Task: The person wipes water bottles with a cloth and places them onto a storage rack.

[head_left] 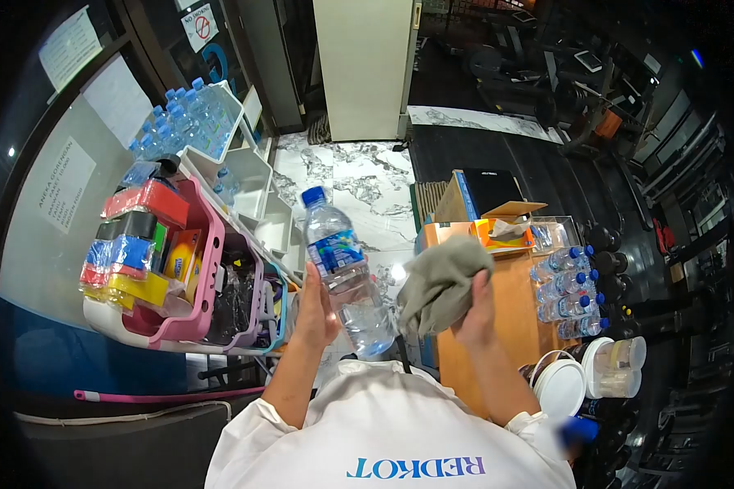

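A clear plastic water bottle [337,253] with a blue cap and blue label is gripped in my left hand [315,310], tilted with its cap toward the upper left. My right hand [476,314] is closed on a crumpled grey-green cloth [444,285], held just right of the bottle's lower half. The cloth hides part of my right fingers. Both things are in the air in front of my chest, above the gap between the wooden table [497,318] and the white shelf.
More bottles [567,285] stand along the table's right side, near an orange tissue box [504,235]. At left, a white shelf [257,183] carries several bottles [183,122] and a pink basket [208,261] of packets. White buckets [559,387] sit at lower right.
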The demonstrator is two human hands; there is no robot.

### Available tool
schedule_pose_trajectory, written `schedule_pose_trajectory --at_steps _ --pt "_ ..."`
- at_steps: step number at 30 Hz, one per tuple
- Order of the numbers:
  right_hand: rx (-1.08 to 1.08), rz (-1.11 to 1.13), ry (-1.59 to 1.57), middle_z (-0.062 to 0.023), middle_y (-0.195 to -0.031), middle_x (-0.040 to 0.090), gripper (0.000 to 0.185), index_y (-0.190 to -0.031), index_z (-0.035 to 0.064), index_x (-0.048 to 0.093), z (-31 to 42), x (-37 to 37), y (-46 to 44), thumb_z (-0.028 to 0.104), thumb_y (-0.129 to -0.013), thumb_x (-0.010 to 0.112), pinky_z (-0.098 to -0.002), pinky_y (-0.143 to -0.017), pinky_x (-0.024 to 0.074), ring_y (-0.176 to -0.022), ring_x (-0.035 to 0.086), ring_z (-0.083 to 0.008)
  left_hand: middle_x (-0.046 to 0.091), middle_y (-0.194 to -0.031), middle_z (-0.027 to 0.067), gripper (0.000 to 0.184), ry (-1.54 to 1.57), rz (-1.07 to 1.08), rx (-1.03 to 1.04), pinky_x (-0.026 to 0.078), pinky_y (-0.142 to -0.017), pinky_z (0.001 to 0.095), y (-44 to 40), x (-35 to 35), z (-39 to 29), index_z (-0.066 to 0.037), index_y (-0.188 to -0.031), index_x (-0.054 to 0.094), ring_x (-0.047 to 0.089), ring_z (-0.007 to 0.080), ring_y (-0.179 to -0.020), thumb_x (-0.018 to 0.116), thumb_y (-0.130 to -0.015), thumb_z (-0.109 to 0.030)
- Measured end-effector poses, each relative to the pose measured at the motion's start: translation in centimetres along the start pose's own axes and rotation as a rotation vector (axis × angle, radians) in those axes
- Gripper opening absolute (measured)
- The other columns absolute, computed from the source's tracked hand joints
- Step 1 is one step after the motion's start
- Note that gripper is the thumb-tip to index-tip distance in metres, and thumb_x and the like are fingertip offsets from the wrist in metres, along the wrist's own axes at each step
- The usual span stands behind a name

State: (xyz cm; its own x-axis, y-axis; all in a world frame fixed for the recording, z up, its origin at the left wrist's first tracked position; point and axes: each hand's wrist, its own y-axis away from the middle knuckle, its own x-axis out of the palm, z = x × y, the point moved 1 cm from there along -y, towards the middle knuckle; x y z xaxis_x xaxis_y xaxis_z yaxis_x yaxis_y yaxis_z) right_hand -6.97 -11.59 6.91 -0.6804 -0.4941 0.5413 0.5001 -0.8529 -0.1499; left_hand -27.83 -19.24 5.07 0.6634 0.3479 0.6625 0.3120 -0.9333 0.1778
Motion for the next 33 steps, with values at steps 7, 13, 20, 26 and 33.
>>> schedule_pose_trajectory --at_steps 7,13,20,26,33 --pt "-0.464 0.261 0.575 -0.0145 -0.117 0.056 0.039 -0.114 0.0003 0.057 2.5 4.1 -4.2 0.033 -0.094 0.046 -0.0385 -0.091 0.0411 -0.104 0.055 -0.0291 0.063 -0.111 0.0119 0.08 0.246 0.225 -0.318 0.052 -0.083 0.0373 -0.1 1.8 0.4 -0.006 -0.123 0.054 0.062 0.0229 -0.1 0.036 -0.084 -0.073" --pt "-0.574 0.601 1.105 -0.0154 -0.104 0.059 0.025 -0.098 0.0086 0.065 -2.4 6.9 -3.0 0.027 -0.085 0.055 -0.0486 -0.097 0.0351 -0.105 0.05 -0.0397 0.06 -0.118 0.0144 0.077 0.004 0.079 0.041 0.049 -0.092 0.0405 -2.6 0.4 1.5 -0.005 -0.128 0.049 0.06 0.0271 -0.105 0.035 -0.087 -0.069" --pt "-0.439 0.723 0.957 -0.0149 -0.097 0.06 0.027 -0.095 0.0042 0.064 -4.1 3.4 2.9 0.028 -0.089 0.053 -0.0443 -0.092 0.0393 -0.098 0.055 -0.0356 0.06 -0.115 0.0148 0.075 0.423 0.245 -0.065 0.051 -0.087 0.0414 -2.5 -0.5 -0.1 -0.001 -0.124 0.049 0.061 0.026 -0.101 0.033 -0.09 -0.065" --pt "-0.181 0.181 0.404 -0.0106 -0.109 0.058 0.047 -0.114 -0.0059 0.052 -4.4 0.8 3.3 0.036 -0.099 0.037 -0.0332 -0.087 0.0412 -0.1 0.053 -0.0168 0.057 -0.122 0.013 0.052 0.454 0.168 -0.089 0.049 -0.091 0.0426 -1.8 0.3 0.2 -0.006 -0.133 0.04 0.058 0.0253 -0.107 0.037 -0.096 -0.043" --pt "-0.168 0.004 0.2 -0.0158 -0.132 0.045 0.062 -0.135 -0.0086 0.032 -6.5 0.6 4.2 0.041 -0.098 0.035 -0.0338 -0.103 0.0321 -0.122 0.043 -0.0219 0.055 -0.12 0.0074 0.059 0.115 0.06 -0.088 0.049 -0.09 0.0375 -2.0 -3.5 4.5 -0.011 -0.134 0.032 0.058 0.022 -0.102 0.06 -0.09 -0.038"
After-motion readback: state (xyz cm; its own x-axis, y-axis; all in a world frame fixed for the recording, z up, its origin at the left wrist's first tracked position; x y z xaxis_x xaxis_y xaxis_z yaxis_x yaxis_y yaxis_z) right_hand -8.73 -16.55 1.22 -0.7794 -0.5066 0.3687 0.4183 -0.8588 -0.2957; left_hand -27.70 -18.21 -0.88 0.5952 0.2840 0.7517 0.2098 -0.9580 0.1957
